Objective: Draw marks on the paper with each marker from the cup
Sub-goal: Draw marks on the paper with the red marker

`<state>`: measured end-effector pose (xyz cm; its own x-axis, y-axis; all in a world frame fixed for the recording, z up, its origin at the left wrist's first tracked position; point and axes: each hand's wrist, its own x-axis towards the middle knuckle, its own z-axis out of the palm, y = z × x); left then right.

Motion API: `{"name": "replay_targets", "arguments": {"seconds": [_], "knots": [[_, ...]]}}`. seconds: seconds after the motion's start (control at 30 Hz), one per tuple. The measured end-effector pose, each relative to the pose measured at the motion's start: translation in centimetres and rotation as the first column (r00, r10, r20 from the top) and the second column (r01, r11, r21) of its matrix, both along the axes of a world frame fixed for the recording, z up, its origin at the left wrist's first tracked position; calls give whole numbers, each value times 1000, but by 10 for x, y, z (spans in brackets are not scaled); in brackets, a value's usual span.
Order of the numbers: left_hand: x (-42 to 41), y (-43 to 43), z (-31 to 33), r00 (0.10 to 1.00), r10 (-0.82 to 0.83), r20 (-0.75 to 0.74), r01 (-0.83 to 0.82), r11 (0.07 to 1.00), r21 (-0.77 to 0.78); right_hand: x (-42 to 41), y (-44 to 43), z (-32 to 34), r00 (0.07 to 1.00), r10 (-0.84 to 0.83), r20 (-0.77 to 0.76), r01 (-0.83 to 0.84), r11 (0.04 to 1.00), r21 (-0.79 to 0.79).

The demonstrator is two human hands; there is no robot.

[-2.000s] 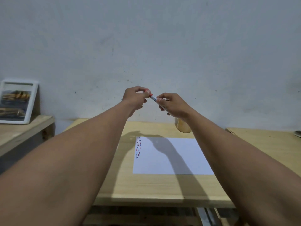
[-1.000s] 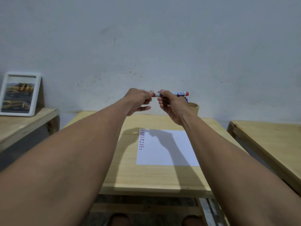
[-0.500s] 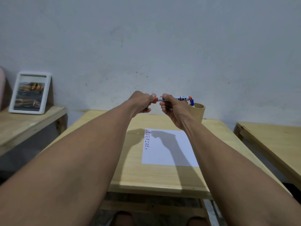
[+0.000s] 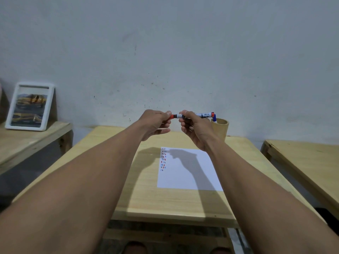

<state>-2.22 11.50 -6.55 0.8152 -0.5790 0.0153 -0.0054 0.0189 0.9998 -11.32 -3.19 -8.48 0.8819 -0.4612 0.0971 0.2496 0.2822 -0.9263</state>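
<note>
My right hand (image 4: 194, 127) grips the white barrel of a red marker (image 4: 200, 114), held level in the air above the table. My left hand (image 4: 156, 121) pinches the marker's red cap (image 4: 171, 116), pulled a little way off so the dark neck shows. The white paper (image 4: 192, 176) lies on the wooden table (image 4: 143, 195) below, with short red, blue and dark marks in a column near its left edge. A wooden cup (image 4: 221, 128) stands behind my right hand, with a blue marker (image 4: 214, 119) sticking out.
A white framed picture (image 4: 29, 106) leans on the wall on a low bench at the left. A second wooden table (image 4: 308, 162) stands at the right, with a gap between. My feet show under the near table edge.
The marker has turned level, its far end pointing right. My left hand has drawn the cap slightly away from the barrel. The camera has shifted, bringing the cup into view.
</note>
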Motion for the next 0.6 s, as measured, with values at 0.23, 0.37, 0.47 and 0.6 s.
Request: {"name": "replay_targets", "arguments": {"seconds": [0.23,0.37,0.47,0.6], "knots": [[9,9,-13,994,74,84,-81,993,91,-8,-3,-7,997,38,-61,-40,998,-41],[15,17,-35,920,86,383,-229,910,345,-9,-1,-14,994,39,-104,-44,998,-54],[13,24,-54,843,45,536,-352,799,487,-10,1,-22,990,26,-140,-37,996,-80],[7,31,-82,824,-4,567,-376,745,551,-12,5,-32,985,-2,-170,-18,993,-115]]}}
